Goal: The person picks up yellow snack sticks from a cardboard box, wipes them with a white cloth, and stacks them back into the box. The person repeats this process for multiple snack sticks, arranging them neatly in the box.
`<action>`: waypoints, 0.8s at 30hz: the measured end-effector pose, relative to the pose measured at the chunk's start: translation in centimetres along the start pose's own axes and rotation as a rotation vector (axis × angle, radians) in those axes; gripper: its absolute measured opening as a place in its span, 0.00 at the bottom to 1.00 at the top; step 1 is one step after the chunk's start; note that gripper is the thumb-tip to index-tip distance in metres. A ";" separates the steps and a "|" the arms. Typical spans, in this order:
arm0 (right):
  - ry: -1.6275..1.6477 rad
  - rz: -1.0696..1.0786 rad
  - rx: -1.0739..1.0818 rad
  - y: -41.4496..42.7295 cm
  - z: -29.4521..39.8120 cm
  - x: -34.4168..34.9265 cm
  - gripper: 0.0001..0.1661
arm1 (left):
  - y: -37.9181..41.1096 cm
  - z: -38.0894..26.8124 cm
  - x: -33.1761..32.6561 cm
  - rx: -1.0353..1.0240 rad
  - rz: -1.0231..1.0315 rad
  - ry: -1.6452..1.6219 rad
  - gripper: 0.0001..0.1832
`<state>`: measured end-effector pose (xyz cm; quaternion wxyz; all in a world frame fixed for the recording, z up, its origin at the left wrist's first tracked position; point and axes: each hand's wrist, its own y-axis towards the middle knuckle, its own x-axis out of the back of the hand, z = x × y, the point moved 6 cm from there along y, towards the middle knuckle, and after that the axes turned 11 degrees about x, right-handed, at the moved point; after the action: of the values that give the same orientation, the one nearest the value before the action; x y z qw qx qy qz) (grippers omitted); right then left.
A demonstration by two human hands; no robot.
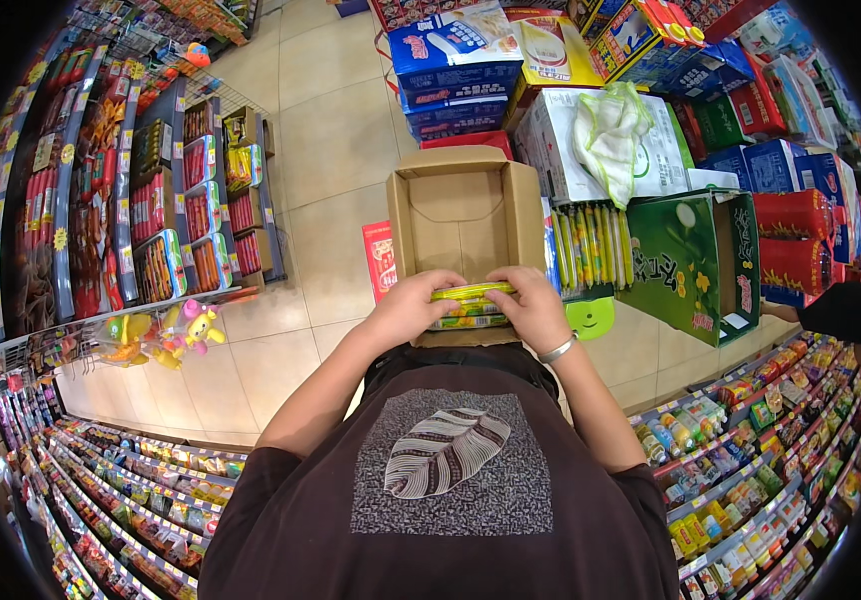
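An open cardboard box (460, 247) stands right in front of me, its inner walls and bare bottom showing toward the far side. Several slim yellow-green packets (472, 307) lie crosswise at its near end. My left hand (419, 300) grips the left end of the uppermost packet. At the right end, my right hand (528, 304) has thumb and fingers around the same packet; a metal bracelet circles that wrist. More slim yellow-green packets (592, 244) stand in a row to the right of the box. Beside them a green printed carton (689, 262) is tipped with its opening showing.
A white carton (550, 142) with a white cloth (610, 139) on it stands beyond the packets. Blue boxes (453, 60) are stacked at the back. Shelves of packaged snacks (153, 217) line the left. Another person's dark sleeve (839, 319) shows at far right.
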<state>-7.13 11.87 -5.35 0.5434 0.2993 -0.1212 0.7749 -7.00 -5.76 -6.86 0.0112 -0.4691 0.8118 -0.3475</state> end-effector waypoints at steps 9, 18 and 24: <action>0.705 -0.171 -0.325 -1.1 -0.6 1.1 0.12 | -1.8 -2.9 1.7 -0.094 -0.084 -0.012 0.15; 1.048 -0.266 -0.341 2.1 2.4 1.7 0.31 | -2.0 -4.1 -2.3 0.152 0.452 -0.653 0.17; 0.656 -0.216 -0.193 0.5 3.1 0.5 0.25 | -1.1 -3.9 -0.5 0.053 0.097 -0.977 0.13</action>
<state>-6.70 10.47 -2.47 0.6579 -0.0067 0.0194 0.7528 -7.25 -3.50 -3.42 0.4190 -0.5384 0.7234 -0.1064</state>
